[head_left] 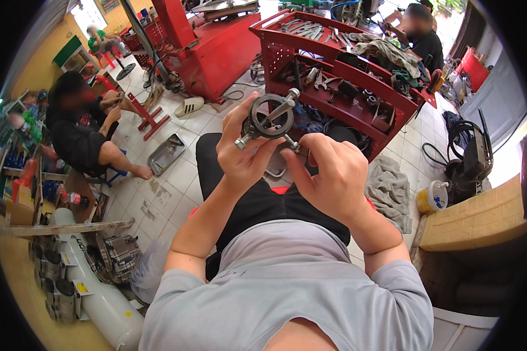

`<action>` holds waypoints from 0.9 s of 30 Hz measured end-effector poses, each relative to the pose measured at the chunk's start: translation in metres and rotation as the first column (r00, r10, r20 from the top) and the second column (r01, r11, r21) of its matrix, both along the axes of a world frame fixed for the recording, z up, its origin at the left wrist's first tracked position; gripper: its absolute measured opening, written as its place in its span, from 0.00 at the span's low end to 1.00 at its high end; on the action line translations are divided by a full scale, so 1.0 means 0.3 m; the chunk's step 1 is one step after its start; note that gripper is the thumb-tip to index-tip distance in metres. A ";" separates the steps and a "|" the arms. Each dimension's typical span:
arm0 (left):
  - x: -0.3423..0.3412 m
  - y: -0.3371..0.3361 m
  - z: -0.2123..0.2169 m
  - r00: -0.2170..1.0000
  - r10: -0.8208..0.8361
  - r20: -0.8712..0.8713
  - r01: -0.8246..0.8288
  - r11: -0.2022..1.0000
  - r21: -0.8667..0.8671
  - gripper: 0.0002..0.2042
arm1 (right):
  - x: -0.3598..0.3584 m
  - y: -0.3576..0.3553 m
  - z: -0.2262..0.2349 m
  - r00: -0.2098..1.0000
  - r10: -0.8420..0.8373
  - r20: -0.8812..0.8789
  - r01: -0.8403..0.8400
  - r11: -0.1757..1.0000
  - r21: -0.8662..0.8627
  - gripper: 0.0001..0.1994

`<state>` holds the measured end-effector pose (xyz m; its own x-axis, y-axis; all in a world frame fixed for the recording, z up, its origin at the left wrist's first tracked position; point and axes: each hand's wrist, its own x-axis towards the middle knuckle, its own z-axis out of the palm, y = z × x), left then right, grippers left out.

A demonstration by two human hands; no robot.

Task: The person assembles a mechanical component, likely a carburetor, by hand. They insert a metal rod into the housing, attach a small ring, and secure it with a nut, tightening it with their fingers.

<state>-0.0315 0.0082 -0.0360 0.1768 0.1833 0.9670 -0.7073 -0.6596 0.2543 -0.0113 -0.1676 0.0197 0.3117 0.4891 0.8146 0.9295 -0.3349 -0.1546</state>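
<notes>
Above my lap, my left hand (pixel 240 143) is closed around a ring-shaped dark metal tool (pixel 253 121) that looks like a puller. Bolts stick out around its rim, and a thicker silvery bolt (pixel 282 109) crosses the ring's opening toward the upper right. At the lower right of the ring is a short bolt (pixel 290 142). My right hand (pixel 334 169) has its thumb and bent forefinger against that bolt's end, the other fingers curled in. The tips of some left fingers are hidden behind the ring.
A red tool cart (pixel 334 64) with wrenches, rags and loose parts stands just ahead. A metal tray (pixel 167 153) lies on the tiles at the left, near a seated person (pixel 79 128). On the right are a crumpled grey cloth (pixel 389 190) and a white bucket (pixel 432 197).
</notes>
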 end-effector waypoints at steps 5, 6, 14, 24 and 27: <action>-0.006 -0.003 0.005 0.999 0.002 -0.043 -0.001 1.000 0.016 0.10 | 0.011 0.007 -0.018 0.998 0.043 0.042 -0.043 0.999 0.007 0.10; -0.006 -0.003 0.008 0.999 0.005 -0.042 -0.004 1.000 0.030 0.10 | 0.015 0.005 -0.021 0.997 0.046 0.056 -0.046 0.999 0.001 0.10; -0.006 0.008 0.008 1.000 0.021 0.003 -0.021 0.997 0.074 0.10 | -0.022 -0.010 0.020 0.995 0.008 -0.095 -0.010 1.000 -0.024 0.07; -0.026 0.001 0.032 0.997 0.075 -0.016 -0.072 0.987 0.142 0.10 | -0.015 -0.007 0.025 0.998 0.057 -0.038 -0.056 0.998 0.025 0.09; -0.024 0.000 0.030 0.997 0.074 -0.003 -0.073 0.988 0.139 0.10 | -0.020 -0.001 0.001 0.998 0.031 -0.045 -0.029 0.999 0.040 0.09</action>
